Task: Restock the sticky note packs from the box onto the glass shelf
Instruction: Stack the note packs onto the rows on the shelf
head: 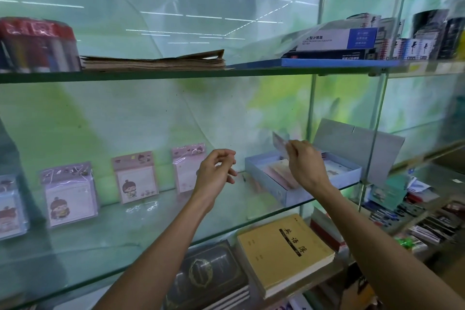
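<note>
My right hand [303, 163] pinches 1 pack [279, 145] by its top edge above the box [281, 192], left hand [217, 171] empty with fingers loosely curled; light, slick wrap, I'd guess, so grip the stiff header.

Glass shelf [151, 219]: four sticky note packs [136, 176] are stood in a row along its back, left of centre.
Box [284, 191]: set at the shelf's right end, lid raised behind it, packs laid inside.
Right hand [305, 166]: held over the box, one pack [279, 145] pinched.
Left hand [216, 171]: held between row and box.
Notebooks [284, 249]: laid on the shelf below.
</note>
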`<action>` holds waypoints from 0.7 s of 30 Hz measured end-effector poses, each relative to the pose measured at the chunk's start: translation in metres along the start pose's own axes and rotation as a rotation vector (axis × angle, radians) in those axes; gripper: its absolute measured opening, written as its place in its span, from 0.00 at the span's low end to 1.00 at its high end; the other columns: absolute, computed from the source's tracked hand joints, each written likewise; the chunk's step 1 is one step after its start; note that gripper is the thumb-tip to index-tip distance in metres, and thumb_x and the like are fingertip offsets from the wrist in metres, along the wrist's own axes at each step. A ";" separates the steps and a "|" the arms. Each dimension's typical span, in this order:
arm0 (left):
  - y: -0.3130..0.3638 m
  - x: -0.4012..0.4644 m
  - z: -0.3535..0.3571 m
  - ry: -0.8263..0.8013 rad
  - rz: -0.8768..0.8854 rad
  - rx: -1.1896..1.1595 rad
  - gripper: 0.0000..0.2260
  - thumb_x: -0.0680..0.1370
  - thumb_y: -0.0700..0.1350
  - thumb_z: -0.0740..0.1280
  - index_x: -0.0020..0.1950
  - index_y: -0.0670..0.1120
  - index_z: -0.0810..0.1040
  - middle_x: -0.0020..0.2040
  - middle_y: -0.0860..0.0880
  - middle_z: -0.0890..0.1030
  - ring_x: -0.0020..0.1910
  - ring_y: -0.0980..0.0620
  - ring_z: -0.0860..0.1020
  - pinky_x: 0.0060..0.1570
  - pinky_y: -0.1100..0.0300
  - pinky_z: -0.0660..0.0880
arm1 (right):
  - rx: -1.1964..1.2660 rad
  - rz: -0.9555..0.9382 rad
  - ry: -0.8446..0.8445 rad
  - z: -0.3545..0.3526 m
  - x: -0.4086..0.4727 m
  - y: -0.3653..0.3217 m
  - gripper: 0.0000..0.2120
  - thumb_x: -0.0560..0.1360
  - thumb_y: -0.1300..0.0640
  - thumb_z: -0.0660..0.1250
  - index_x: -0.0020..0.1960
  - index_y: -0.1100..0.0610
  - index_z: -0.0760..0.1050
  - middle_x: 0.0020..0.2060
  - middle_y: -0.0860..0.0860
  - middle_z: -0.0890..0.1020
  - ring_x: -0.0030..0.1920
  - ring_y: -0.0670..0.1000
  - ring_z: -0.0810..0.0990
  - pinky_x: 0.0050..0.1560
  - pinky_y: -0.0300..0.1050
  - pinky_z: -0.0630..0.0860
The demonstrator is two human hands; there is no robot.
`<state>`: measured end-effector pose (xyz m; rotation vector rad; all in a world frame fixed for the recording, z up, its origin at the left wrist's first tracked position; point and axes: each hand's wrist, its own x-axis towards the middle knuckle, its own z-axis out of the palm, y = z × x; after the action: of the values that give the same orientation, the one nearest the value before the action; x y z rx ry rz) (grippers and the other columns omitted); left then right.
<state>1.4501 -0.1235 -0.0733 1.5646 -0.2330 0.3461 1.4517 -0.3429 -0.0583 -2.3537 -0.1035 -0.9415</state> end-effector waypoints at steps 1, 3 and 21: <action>0.001 0.003 0.002 0.004 -0.002 -0.003 0.06 0.79 0.42 0.64 0.51 0.48 0.81 0.46 0.49 0.81 0.35 0.50 0.80 0.42 0.50 0.80 | 0.075 0.007 0.041 -0.002 0.000 -0.002 0.16 0.82 0.55 0.54 0.37 0.58 0.68 0.35 0.58 0.73 0.35 0.58 0.71 0.34 0.48 0.61; 0.003 0.007 0.007 0.001 -0.013 -0.020 0.05 0.79 0.45 0.66 0.52 0.49 0.81 0.48 0.51 0.81 0.36 0.51 0.80 0.47 0.47 0.79 | 0.289 0.066 0.068 -0.007 -0.002 -0.011 0.16 0.82 0.54 0.55 0.40 0.62 0.71 0.35 0.62 0.76 0.35 0.54 0.70 0.35 0.47 0.63; 0.028 -0.002 -0.049 0.168 0.035 -0.109 0.05 0.79 0.42 0.66 0.51 0.41 0.79 0.40 0.48 0.82 0.30 0.58 0.78 0.30 0.61 0.76 | 1.048 0.388 -0.320 0.037 -0.032 -0.068 0.10 0.79 0.53 0.64 0.51 0.56 0.82 0.46 0.53 0.85 0.44 0.51 0.82 0.47 0.49 0.78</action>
<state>1.4341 -0.0752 -0.0475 1.4168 -0.1458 0.4823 1.4317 -0.2620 -0.0666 -1.4306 -0.1985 -0.1936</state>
